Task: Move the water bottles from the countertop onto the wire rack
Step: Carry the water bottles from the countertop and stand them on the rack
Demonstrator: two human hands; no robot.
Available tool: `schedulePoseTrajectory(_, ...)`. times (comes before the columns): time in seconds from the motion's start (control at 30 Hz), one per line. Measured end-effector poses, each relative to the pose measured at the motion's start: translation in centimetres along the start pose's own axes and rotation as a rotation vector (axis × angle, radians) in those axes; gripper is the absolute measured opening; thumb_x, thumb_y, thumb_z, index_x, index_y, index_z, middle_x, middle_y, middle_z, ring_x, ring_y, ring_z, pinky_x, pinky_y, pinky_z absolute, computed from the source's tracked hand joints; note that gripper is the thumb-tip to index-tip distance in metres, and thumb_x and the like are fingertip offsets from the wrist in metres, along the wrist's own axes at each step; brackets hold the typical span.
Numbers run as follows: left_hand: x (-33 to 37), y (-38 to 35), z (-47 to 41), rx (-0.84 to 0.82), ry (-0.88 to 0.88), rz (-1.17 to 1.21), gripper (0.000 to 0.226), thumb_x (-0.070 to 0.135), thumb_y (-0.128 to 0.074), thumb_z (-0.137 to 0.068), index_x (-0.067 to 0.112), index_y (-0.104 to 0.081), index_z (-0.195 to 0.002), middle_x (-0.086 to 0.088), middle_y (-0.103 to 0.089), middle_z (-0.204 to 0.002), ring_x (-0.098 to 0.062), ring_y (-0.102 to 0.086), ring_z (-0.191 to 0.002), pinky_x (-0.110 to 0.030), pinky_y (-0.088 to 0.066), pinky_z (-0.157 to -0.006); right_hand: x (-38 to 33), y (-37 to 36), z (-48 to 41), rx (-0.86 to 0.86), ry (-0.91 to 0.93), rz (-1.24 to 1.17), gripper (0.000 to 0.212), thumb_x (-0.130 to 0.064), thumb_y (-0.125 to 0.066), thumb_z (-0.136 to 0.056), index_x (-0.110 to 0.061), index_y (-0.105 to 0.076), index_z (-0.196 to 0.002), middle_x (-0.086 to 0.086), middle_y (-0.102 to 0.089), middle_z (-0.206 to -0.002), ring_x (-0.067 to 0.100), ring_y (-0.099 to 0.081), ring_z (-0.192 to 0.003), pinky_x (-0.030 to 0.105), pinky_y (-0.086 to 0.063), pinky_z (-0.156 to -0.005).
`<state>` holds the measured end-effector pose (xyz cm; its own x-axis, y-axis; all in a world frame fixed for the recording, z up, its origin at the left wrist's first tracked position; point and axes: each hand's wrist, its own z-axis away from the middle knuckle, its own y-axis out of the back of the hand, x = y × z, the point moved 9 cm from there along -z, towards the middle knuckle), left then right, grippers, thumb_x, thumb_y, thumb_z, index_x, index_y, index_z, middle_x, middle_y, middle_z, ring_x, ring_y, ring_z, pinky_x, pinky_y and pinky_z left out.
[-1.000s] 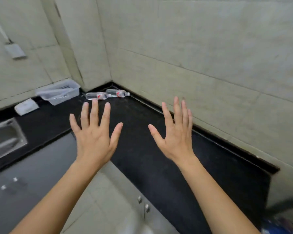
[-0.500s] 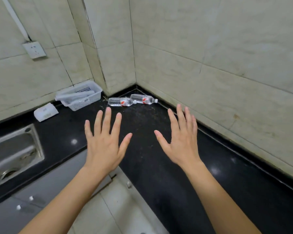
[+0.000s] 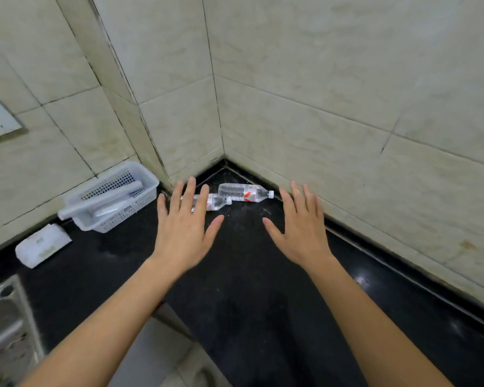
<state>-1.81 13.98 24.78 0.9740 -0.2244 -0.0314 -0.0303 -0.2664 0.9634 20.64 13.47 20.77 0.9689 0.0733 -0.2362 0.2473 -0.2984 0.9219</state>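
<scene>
Two clear water bottles with red-and-white labels lie on their sides in the far corner of the black countertop (image 3: 243, 277). The right bottle (image 3: 242, 193) rests by the wall, cap pointing right. The left bottle (image 3: 215, 202) lies just in front of it, partly hidden behind my fingers. My left hand (image 3: 183, 230) is spread flat, palm down, its fingertips over the left bottle. My right hand (image 3: 301, 230) is spread the same way, a little right of the bottles and holding nothing. No wire rack is in view.
A white perforated plastic basket (image 3: 115, 201) with a pale tube inside stands left of the bottles against the wall. A white packet (image 3: 42, 245) lies further left. A steel sink (image 3: 6, 328) is at the lower left. Tiled walls close the corner.
The view has moved closer to the corner. Both open hands have reached forward toward the bottles; the left fingers now overlap the left bottle.
</scene>
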Motion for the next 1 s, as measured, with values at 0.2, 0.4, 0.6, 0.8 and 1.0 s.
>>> schedulePoseTrajectory(0.2, -5.4, -10.7, -9.5, -0.154, -0.078, 0.085, 0.081, 0.06, -0.026, -0.096, -0.001, -0.046, -0.147, -0.021, -0.043, -0.156, -0.04, -0.039, -0.145, -0.067, -0.035, -0.11, 0.7, -11.0, -7.0, -0.27, -0.359, -0.325, 0.084, -0.054, -0.056, -0.098, -0.016, -0.018, -0.163, 0.009, -0.024, -0.169, 0.027, -0.022, -0.155, 0.044, -0.024, -0.125)
schedulePoseTrajectory(0.4, -11.3, -22.8, -17.4, -0.337, -0.122, 0.122, 0.075, 0.055, -0.042, -0.098, 0.003, -0.038, -0.152, -0.02, -0.034, -0.161, -0.039, -0.031, -0.149, -0.067, -0.028, -0.114, -0.4, -20.2, -11.9, -0.378, -0.616, -0.403, 0.083, -0.047, -0.063, -0.096, -0.014, -0.023, -0.161, 0.012, -0.034, -0.163, 0.031, -0.031, -0.15, 0.045, -0.033, -0.12)
schedulePoseTrajectory(0.6, -12.0, -33.1, -20.4, -0.535, -0.311, 0.12, 0.082, 0.062, -0.046, -0.096, 0.019, -0.02, -0.16, -0.011, -0.011, -0.17, -0.032, -0.013, -0.156, -0.064, -0.012, -0.12, -1.0, -30.0, -13.9, -0.266, -1.298, -1.071, 0.092, -0.048, -0.069, -0.093, -0.017, -0.016, -0.162, 0.005, -0.037, -0.16, 0.029, -0.048, -0.139, 0.045, -0.045, -0.112)
schedulePoseTrajectory(0.8, -12.0, -38.7, -19.8, -0.401, -0.355, 0.232, 0.079, 0.05, -0.071, -0.087, 0.026, -0.039, -0.154, -0.008, -0.043, -0.159, -0.035, -0.047, -0.138, -0.061, -0.029, -0.111, 0.5, -36.5, -16.1, -0.043, -1.549, -0.997, 0.09, -0.06, -0.067, -0.089, -0.009, -0.031, -0.154, 0.013, -0.05, -0.15, 0.033, -0.052, -0.134, 0.036, -0.04, -0.104)
schedulePoseTrajectory(1.0, -11.6, -38.4, -20.3, -0.121, -0.346, 0.264, 0.062, 0.039, -0.069, -0.089, 0.021, -0.051, -0.145, -0.004, -0.059, -0.145, -0.03, -0.06, -0.121, -0.056, -0.038, -0.103, 2.1, -39.3, -18.3, 0.113, -1.746, -1.207, 0.096, -0.047, -0.083, -0.081, -0.009, -0.028, -0.15, 0.004, -0.053, -0.123, 0.028, -0.057, -0.107, 0.047, -0.051, -0.106)
